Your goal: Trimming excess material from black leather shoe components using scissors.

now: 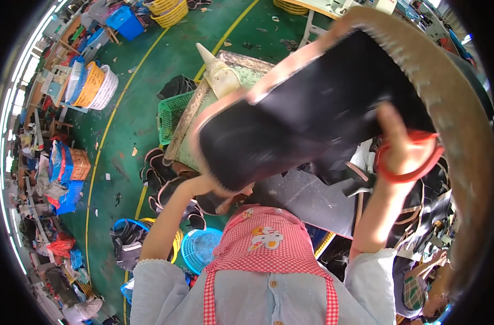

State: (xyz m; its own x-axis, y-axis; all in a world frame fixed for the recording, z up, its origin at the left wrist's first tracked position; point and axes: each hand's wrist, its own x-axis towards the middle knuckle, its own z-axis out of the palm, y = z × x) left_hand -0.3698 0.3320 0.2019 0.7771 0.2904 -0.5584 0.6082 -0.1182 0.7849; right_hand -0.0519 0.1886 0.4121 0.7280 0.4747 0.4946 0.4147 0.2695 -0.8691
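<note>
A large black smooth sheet piece with a pale, fuzzy edge (312, 114) is held up in front of me, partly blurred. A wide tan fuzzy strip (447, 81) curves along its right side. My left hand (211, 187) grips the piece's lower left edge, its fingers mostly hidden behind it. At the right part, my right hand (403, 149) presses its thumb on the black face. A red loop, like a scissors handle (414, 174), sits around this hand; no blades show.
Below the piece lies a dark sheet on the work table (306, 195). A pale cone-shaped form (221, 76) rests on the board beyond. To the left are a green basket (171, 116), black cut pieces (160, 173) and a blue basket (199, 250). Cluttered black scraps (404, 216) lie right.
</note>
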